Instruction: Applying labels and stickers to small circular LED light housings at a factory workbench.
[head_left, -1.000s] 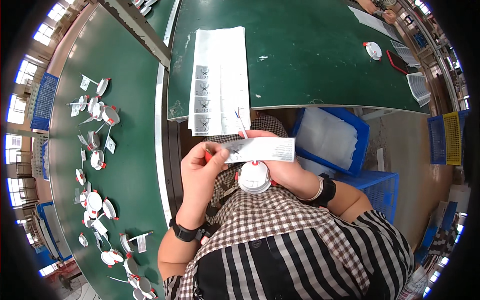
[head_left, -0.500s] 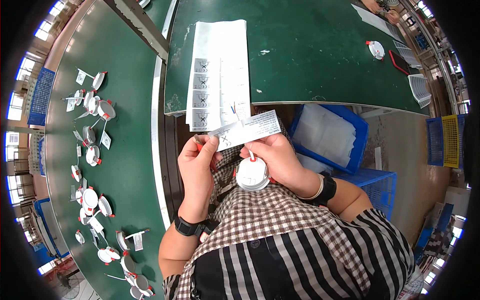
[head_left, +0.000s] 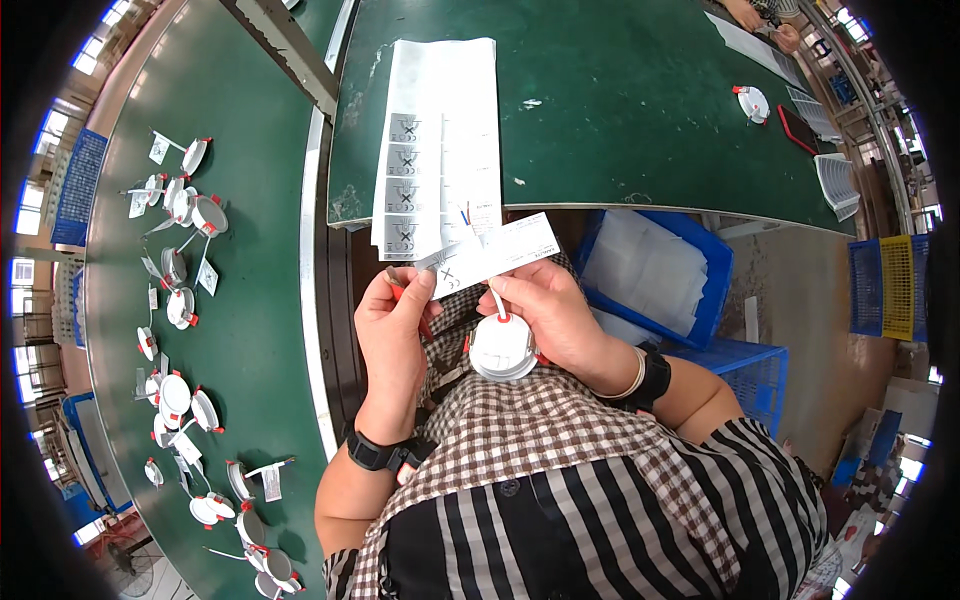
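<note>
A silver-white printed label (head_left: 505,255) is stretched between my two hands above my lap. My left hand (head_left: 395,325) is closed, pinching the label's left end between thumb and fingertip. A thin red tool (head_left: 397,291) lies in that hand, its kind mostly hidden. Below the label's right part, my right hand (head_left: 550,312) pinches the label together with the white cable (head_left: 499,300) of a round downlight (head_left: 503,348). The downlight hangs back side up, with red clips at its sides. Bare brown and blue wire ends (head_left: 465,216) poke out above the label.
A long label sheet (head_left: 440,85) lies on the green table (head_left: 620,110) ahead. Many tagged downlights (head_left: 174,393) lie on the left green surface (head_left: 265,330). Blue crates (head_left: 725,260) stand below right. Another downlight (head_left: 752,104), a red-edged phone (head_left: 797,130) and another person's hands (head_left: 785,38) are far right.
The label has tilted slightly, its right end a little higher. Both hands keep their grip and have hardly moved. The whole view has shifted a touch.
</note>
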